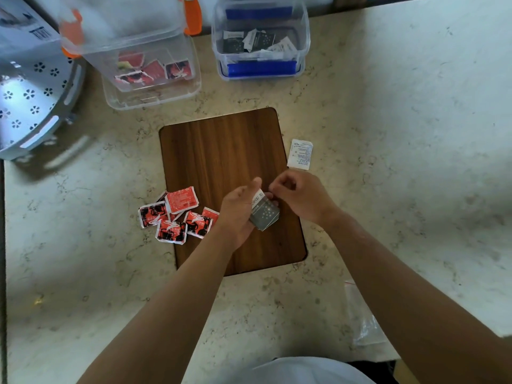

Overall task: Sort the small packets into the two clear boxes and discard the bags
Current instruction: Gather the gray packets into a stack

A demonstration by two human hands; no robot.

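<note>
I can't read the print on the grey packets (263, 214) stacked in my left hand (238, 214), whose grip is closed around them over the wooden board (221, 151); my right hand (300, 195) pinches their top edge. Beyond the board, the orange-latched box (151, 76) holds red packets, the blue-latched box (260, 41) dark and white ones. More red packets (174, 214) lie at the board's left edge, a white packet (300, 154) just right.
</note>
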